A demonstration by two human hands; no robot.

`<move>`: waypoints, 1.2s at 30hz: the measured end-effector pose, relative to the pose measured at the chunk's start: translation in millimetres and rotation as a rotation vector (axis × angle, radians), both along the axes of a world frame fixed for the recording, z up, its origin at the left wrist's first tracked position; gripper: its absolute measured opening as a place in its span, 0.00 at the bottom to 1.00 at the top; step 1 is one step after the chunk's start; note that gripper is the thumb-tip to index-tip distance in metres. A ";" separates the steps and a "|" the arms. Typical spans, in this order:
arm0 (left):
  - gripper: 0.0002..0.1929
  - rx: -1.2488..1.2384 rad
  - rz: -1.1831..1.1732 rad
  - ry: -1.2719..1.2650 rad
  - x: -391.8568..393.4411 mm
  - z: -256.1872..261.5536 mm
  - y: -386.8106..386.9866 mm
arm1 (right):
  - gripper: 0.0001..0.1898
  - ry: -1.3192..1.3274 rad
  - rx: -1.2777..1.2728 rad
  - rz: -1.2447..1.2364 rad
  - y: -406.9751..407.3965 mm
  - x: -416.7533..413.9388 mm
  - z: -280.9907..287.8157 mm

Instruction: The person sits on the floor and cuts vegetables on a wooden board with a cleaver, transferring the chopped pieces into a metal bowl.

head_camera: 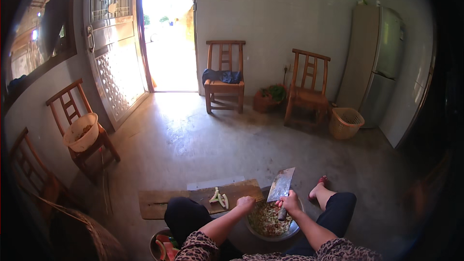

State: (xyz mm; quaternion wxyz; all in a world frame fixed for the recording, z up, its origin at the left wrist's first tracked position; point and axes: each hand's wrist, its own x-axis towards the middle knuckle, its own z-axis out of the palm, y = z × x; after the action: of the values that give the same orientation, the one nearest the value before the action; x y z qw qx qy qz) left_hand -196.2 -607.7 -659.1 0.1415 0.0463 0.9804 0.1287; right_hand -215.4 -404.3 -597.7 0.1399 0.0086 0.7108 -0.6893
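My right hand point(291, 205) grips the dark handle of a cleaver point(281, 185), whose broad, stained blade points up and away from me. Below it is a metal basin point(299, 224) holding a heap of chopped pale and reddish pieces point(270, 221). My left hand point(246, 204) is curled near the right end of a wooden board point(156, 203), beside the basin's rim; what its fingers hold, if anything, is hidden. Several pale green strips of rind point(219, 199) lie on the board, left of that hand.
A bowl of watermelon rind pieces point(165, 246) sits by my left leg. A wooden chair point(105, 145) on the left bears a plastic basin point(81, 132). Ahead are two more chairs, one with dark cloth point(222, 76), a plastic basket point(346, 123), a refrigerator point(384, 61) and an open door point(116, 50).
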 end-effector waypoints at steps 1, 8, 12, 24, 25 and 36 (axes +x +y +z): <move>0.11 0.009 0.009 -0.006 0.3 -1.5 0.3 | 0.08 0.004 -0.005 0.000 -1.0 -1.5 -3.7; 0.10 0.014 -0.006 0.013 0.5 3.9 -1.8 | 0.12 0.057 0.184 0.177 -7.3 5.0 -9.3; 0.11 0.043 0.068 0.090 2.5 6.4 1.7 | 0.10 0.059 0.345 0.248 -9.7 10.8 -8.0; 0.10 0.092 0.109 0.079 1.9 3.3 -1.4 | 0.09 0.075 0.552 0.402 -17.6 28.5 -5.1; 0.11 0.094 0.109 0.074 2.5 5.6 -0.8 | 0.09 0.064 0.579 0.400 -17.9 29.3 -2.0; 0.11 0.085 0.110 0.087 3.6 8.4 0.0 | 0.15 0.287 0.806 0.459 -16.4 21.9 -41.5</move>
State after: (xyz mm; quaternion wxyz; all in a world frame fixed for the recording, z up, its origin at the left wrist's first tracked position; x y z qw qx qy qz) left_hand -192.6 -607.7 -650.7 0.0895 0.0040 0.9803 0.1757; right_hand -193.6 -420.7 -639.2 0.1742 -0.1901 0.9169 -0.3046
